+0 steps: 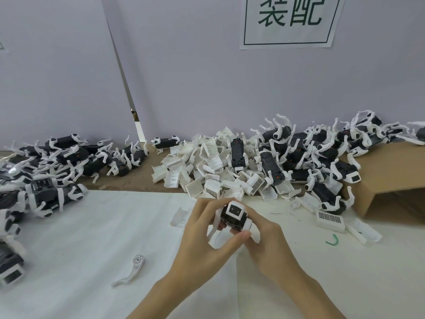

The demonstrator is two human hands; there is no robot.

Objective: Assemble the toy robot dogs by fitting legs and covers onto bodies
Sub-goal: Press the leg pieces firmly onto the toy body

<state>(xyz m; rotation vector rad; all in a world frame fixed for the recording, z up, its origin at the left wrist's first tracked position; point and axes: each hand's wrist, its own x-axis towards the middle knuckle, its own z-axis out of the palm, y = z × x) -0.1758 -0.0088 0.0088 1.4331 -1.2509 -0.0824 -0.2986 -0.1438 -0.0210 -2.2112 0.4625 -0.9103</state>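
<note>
Both hands met over the middle of the white table sheet (92, 226), gripping one toy dog body (234, 216) with its square face turned up toward the camera. The left hand (202, 229) curled its fingers round the body's left side, thumb tip pressed under it; the right hand (264, 236) closed on the right side, where a white leg (254, 232) stuck out. Another leg hung down on the left between the fingers.

A loose leg (131, 271) lay alone on the sheet, near the left forearm, with open cloth all round it. Behind the hands a heap of white covers (207, 169) reached the sheet's far edge (one cover (180, 217) lay just beside the left knuckles). Finished dogs (53, 171) crowded the left edge; a cardboard box (391, 180) lay on its side at the right, and legged bodies (322, 153) were piled to its left.
</note>
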